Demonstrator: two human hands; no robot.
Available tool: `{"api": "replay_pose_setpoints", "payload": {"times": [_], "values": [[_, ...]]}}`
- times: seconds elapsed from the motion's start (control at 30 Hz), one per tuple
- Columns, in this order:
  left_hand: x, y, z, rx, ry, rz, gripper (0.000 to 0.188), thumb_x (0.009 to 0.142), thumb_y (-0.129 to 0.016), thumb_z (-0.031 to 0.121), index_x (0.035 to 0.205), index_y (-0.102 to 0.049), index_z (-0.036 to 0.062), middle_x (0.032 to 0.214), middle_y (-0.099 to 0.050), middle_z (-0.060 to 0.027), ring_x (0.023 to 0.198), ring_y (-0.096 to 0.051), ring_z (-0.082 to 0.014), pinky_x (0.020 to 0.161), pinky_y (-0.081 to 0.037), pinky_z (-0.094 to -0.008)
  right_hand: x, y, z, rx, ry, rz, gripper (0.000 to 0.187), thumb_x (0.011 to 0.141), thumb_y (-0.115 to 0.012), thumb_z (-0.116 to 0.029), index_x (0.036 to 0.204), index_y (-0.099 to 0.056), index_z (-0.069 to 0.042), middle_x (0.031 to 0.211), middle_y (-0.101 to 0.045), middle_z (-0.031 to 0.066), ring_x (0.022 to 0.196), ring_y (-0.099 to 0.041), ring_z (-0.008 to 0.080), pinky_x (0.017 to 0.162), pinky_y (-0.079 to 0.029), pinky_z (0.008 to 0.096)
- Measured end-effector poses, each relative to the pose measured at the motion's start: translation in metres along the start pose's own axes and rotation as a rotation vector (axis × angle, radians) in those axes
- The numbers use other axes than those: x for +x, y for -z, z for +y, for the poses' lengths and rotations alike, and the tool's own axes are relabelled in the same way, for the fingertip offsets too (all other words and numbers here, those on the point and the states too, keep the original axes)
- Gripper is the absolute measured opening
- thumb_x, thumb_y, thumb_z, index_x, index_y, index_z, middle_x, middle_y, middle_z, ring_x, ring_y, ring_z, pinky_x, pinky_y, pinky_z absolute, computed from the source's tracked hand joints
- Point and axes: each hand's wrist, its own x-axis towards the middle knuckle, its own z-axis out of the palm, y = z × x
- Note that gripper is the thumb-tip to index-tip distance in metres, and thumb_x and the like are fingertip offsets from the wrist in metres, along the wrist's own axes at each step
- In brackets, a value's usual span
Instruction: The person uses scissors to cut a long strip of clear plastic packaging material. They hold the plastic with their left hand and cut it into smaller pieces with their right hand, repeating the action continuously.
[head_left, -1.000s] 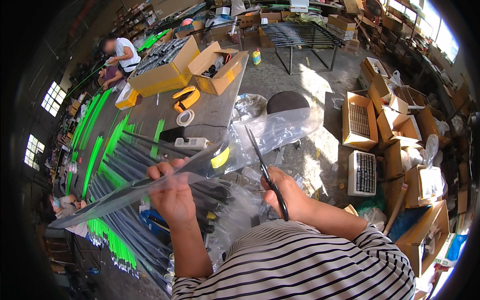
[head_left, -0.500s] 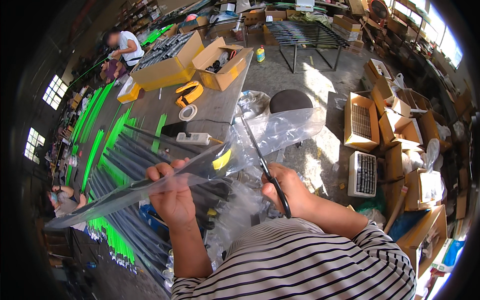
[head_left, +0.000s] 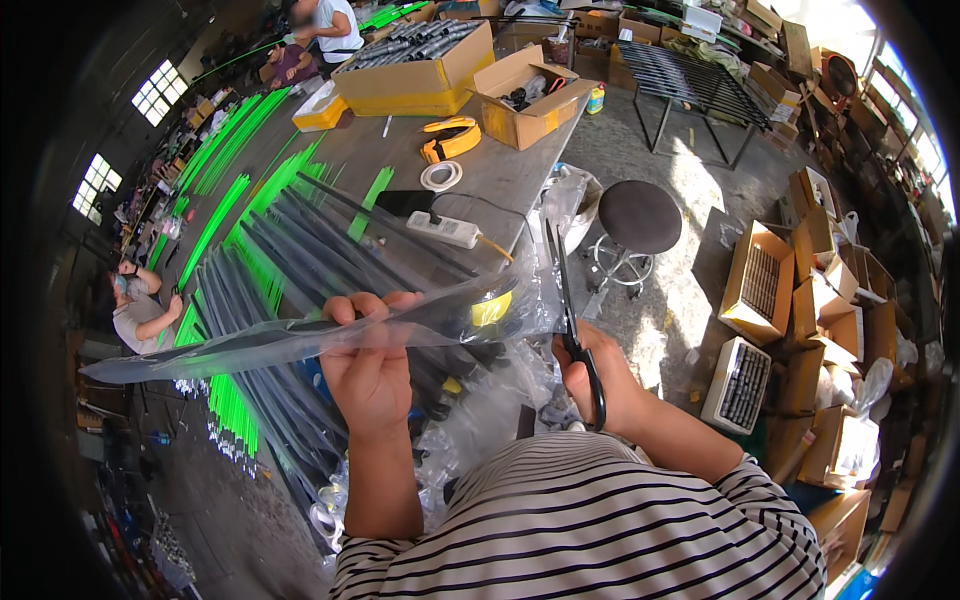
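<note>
My left hand (head_left: 368, 375) grips a long clear plastic bag (head_left: 230, 352) from below, its fingers curled over the film. The bag stretches sideways across my front, and a yellow label (head_left: 491, 309) shows through it near its right end. In my right hand (head_left: 610, 385) is a pair of black-handled scissors (head_left: 569, 310), blades pointing up and away. The blades stand beside the right end of the bag, with only a narrow gap between their tips. Beneath both hands lie dark tubes in clear film (head_left: 265, 365) and crumpled plastic (head_left: 490, 400).
Bundles of bright green rods (head_left: 262, 250) cover the table's left side. A power strip (head_left: 443, 229), tape roll (head_left: 441, 177), yellow tape dispenser (head_left: 450, 139) and open carton (head_left: 525, 100) sit farther back. A round stool (head_left: 640, 217) stands right; cartons (head_left: 760, 283) line the floor. Co-workers (head_left: 145, 310) sit left.
The loose film that stretched right beyond the scissors no longer shows there; the bag now ends at the blades. The bag lies more level, and the whole view has shifted.
</note>
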Motion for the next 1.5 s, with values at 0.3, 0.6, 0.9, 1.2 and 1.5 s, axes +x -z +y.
{"api": "replay_pose_setpoints", "payload": {"times": [0.3, 0.6, 0.9, 1.2, 1.5], "values": [[-0.016, 0.029, 0.032, 0.027, -0.049, 0.03, 0.02, 0.081, -0.045, -0.007, 0.095, -0.042, 0.0059, 0.091, -0.048, -0.0071, 0.097, -0.052, -0.0253, 0.073, -0.044, -0.0293, 0.005, -0.025, -0.003, 0.126, -0.259, -0.095, 0.067, 0.076, -0.034, -0.066, 0.062, -0.044, -0.002, 0.043, -0.037, -0.0003, 0.04, -0.041, 0.0102, 0.038, -0.03, 0.0231], [-0.075, 0.169, 0.15, 0.608, -0.007, 0.935, 0.018, 0.088, -0.046, 0.017, 0.09, -0.052, 0.0, 0.06, -0.052, -0.0038, 0.051, -0.052, -0.0127, 0.05, -0.043, -0.0248, -0.043, 0.009, 0.067, 0.398, -0.594, 0.177, 0.049, 0.084, -0.037, -0.054, 0.064, -0.038, -0.01, 0.044, -0.033, -0.0022, 0.031, -0.031, 0.0088, 0.03, -0.024, 0.021], [-0.12, 0.254, 0.106, 1.906, 0.391, 0.784, 0.027, 0.082, -0.048, 0.021, 0.085, -0.051, -0.0056, 0.077, -0.055, -0.0282, 0.078, -0.054, -0.0426, 0.069, -0.042, -0.0455, -0.052, 0.01, 0.074, 0.361, -0.717, 0.169, 0.048, 0.084, -0.039, -0.054, 0.062, -0.037, -0.011, 0.041, -0.033, -0.0019, 0.029, -0.031, 0.0087, 0.028, -0.024, 0.0211], [-0.054, 0.163, 0.092, 2.051, 0.03, 0.544, 0.026, 0.077, -0.059, 0.019, 0.095, -0.056, -0.0006, 0.079, -0.057, -0.0142, 0.065, -0.059, -0.0283, 0.059, -0.046, -0.0342, -0.067, 0.021, 0.078, 0.228, -0.669, 0.21, 0.048, 0.086, -0.036, -0.051, 0.062, -0.039, -0.009, 0.043, -0.037, -0.0004, 0.032, -0.035, 0.009, 0.032, -0.026, 0.0217], [0.01, 0.111, -0.132, 0.977, 0.715, 0.008, 0.024, 0.079, -0.06, 0.016, 0.089, -0.057, -0.0049, 0.075, -0.058, -0.0102, 0.06, -0.057, -0.0171, 0.05, -0.048, -0.0259, -0.091, 0.053, 0.071, 0.148, -0.675, 0.268, 0.053, 0.089, -0.03, -0.048, 0.056, -0.038, -0.007, 0.04, -0.036, 0.001, 0.032, -0.035, 0.0095, 0.033, -0.025, 0.0231]]}}
